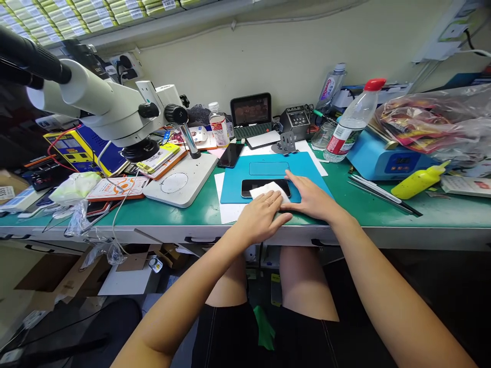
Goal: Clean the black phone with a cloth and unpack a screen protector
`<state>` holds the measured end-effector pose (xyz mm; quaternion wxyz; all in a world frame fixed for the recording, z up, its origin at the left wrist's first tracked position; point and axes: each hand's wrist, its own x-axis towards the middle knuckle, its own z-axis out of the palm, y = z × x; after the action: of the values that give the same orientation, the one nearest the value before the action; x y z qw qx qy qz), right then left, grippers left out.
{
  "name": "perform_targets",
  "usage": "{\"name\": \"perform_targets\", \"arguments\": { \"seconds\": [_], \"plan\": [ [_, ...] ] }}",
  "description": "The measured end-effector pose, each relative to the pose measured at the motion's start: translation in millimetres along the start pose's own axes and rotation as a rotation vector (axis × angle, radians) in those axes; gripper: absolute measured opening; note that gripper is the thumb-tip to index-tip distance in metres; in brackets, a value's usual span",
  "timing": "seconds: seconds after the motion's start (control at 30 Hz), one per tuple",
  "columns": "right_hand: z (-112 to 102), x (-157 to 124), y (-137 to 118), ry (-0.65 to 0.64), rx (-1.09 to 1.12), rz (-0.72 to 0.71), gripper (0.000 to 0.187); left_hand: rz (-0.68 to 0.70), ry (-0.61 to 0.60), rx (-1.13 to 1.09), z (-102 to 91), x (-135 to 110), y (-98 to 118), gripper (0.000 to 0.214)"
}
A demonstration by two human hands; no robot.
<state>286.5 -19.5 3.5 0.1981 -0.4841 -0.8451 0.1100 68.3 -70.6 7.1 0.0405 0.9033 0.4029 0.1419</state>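
A black phone (251, 186) lies flat on a blue work mat (238, 191) near the table's front edge. A white wipe (266, 189) covers the phone's right part. My left hand (261, 217) rests on the wipe with its fingers pressed flat against it. My right hand (312, 197) lies flat on the mat beside the phone's right end, fingers stretched out and touching it.
A white microscope (111, 110) with its base plate (180, 179) stands at the left. Behind the mat are a second black phone (230, 155), a small screen (251, 110), bottles (351, 122), a blue device (383, 156) and a yellow squeeze bottle (418, 181).
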Motion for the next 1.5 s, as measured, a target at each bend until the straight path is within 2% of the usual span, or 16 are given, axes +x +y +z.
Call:
{"name": "perform_targets", "arguments": {
  "seconds": [0.17,0.3,0.5,0.67,0.77,0.87,1.0,1.07,1.17,1.37,1.5],
  "plan": [
    [1,0,2,-0.024,-0.003,0.035,0.111,-0.148,0.012,0.015,-14.2,-27,-39,0.056],
    [1,0,1,-0.027,-0.010,0.049,0.112,-0.182,0.014,0.005,-18.3,-34,-51,0.054],
    [0,0,-1,-0.039,-0.016,0.058,0.110,-0.298,0.039,0.003,-11.5,-10,-49,0.053],
    [1,0,0,-0.030,-0.017,0.065,0.110,-0.293,0.043,-0.018,-16.3,7,-53,0.043],
    [1,0,1,-0.029,-0.021,0.060,0.109,-0.297,0.060,-0.001,-12.4,15,-45,0.050],
    [3,0,3,-0.001,-0.023,0.032,0.105,-0.248,0.060,-0.009,-0.4,35,-23,0.062],
    [6,-2,12,0.051,0.000,-0.003,0.088,-0.144,0.079,-0.007,13.5,65,8,0.064],
    [8,-2,16,0.066,0.009,-0.013,0.087,-0.127,0.088,-0.003,15.8,71,16,0.063],
    [8,-2,18,0.046,-0.009,-0.031,0.091,-0.101,0.101,-0.011,15.4,61,20,0.062],
    [4,0,9,0.006,0.005,0.024,0.096,-0.046,0.113,-0.061,11.6,21,20,0.058],
    [3,-1,7,0.007,0.009,0.033,0.102,-0.073,0.092,-0.058,6.2,-2,7,0.058]
  ]
}}
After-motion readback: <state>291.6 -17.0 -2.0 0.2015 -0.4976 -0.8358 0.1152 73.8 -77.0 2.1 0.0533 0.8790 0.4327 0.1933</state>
